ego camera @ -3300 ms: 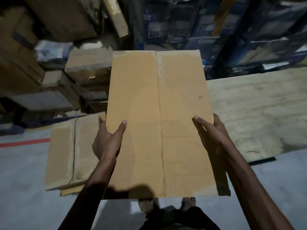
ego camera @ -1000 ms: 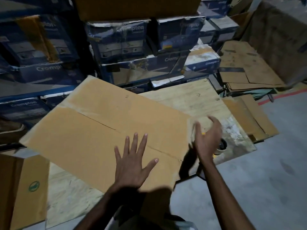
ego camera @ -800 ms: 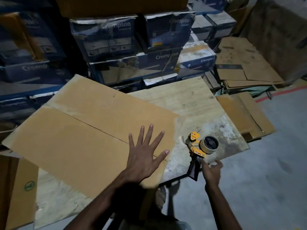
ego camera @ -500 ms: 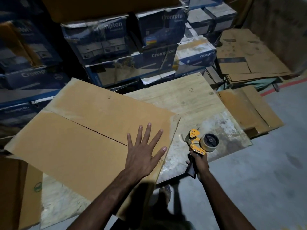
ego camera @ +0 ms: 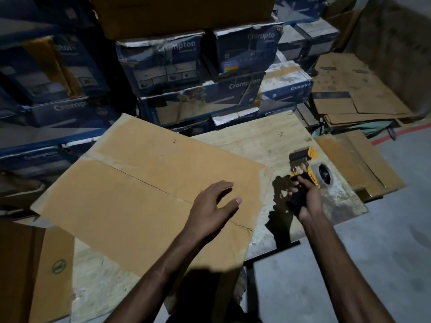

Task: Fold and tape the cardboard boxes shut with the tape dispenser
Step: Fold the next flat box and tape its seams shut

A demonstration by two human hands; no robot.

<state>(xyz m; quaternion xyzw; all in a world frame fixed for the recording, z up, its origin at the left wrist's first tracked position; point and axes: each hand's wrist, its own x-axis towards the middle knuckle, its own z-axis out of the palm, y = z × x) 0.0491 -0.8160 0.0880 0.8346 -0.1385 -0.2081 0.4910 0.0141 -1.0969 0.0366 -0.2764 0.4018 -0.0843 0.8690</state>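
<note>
A flattened brown cardboard box [ego camera: 140,187] lies on a plywood table [ego camera: 263,141], its middle seam running diagonally. My left hand [ego camera: 210,206] rests near the box's right end, over the seam, fingers relaxed and slightly bent. My right hand [ego camera: 305,201] grips the black handle of a yellow tape dispenser [ego camera: 305,166], held just above the table to the right of the box's edge. The dispenser's roller end points away from me and its tape roll sits on the right side.
Stacked blue printed cartons [ego camera: 198,73] stand behind the table. Flattened cardboard sheets [ego camera: 349,99] lie at the back right and more [ego camera: 359,159] beside the table's right edge. A brown box with a green mark [ego camera: 46,271] stands at the left. Grey floor [ego camera: 373,264] lies at the right.
My right hand took the tape dispenser by its handle and lifted it off the table. My left hand's fingers, earlier spread flat on the box, have relaxed and curled a little.
</note>
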